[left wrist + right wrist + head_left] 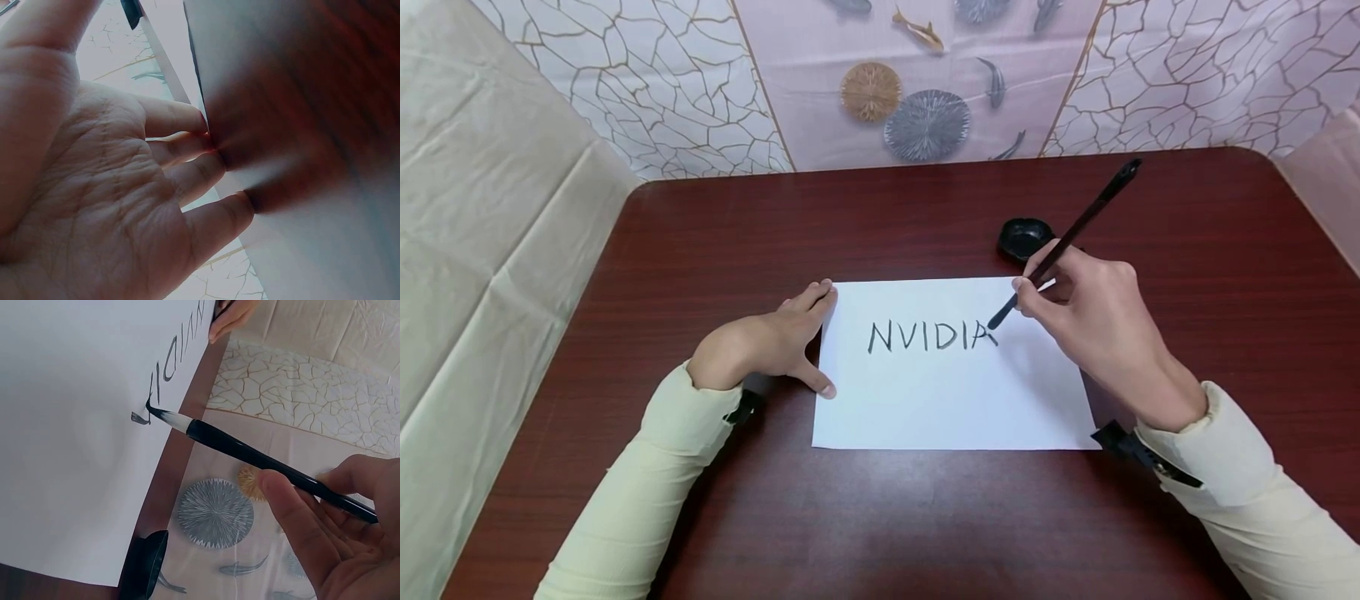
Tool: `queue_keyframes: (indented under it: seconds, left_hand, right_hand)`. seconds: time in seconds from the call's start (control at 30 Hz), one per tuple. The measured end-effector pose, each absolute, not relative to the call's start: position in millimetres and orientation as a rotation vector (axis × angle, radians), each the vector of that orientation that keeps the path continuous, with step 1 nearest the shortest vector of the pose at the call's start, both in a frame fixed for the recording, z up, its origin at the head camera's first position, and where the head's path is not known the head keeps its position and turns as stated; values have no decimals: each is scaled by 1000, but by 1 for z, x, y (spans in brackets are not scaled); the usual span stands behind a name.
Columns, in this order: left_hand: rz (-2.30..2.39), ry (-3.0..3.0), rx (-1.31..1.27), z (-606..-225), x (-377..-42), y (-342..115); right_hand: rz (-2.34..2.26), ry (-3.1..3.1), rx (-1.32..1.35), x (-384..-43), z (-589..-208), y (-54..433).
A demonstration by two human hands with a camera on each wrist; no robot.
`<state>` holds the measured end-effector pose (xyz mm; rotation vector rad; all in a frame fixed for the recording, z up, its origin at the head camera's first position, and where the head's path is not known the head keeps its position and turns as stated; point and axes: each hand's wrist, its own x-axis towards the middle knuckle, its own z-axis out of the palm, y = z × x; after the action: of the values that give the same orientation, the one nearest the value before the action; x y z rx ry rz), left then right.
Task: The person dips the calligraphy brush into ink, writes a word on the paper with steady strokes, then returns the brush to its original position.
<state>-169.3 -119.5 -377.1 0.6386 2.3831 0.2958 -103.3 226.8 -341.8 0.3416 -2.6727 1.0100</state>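
Note:
A white sheet of paper lies on the table with "NVIDIA" written on it in black strokes. My right hand pinches a black ink brush between thumb and fingers, its handle slanting up and away. In the right wrist view, the brush has white bristles with a dark, bent tip that touches the paper at the last letter A. My left hand rests at the sheet's left edge, thumb spread from the fingers. Its fingertips press down in the left wrist view.
A small black dish stands just beyond the paper's top right corner, partly behind the right hand. The table is dark reddish wood. Patterned cloth hangs past its far edge, and pale cloth lies to the left.

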Motion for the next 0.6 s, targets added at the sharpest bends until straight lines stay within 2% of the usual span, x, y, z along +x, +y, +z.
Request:
queue_keyframes:
  seconds: [0.6]
  left_hand:
    - [271,2390,633,-377,-169,-118]
  right_hand:
    - [938,-2703,285,-104,-338,231]
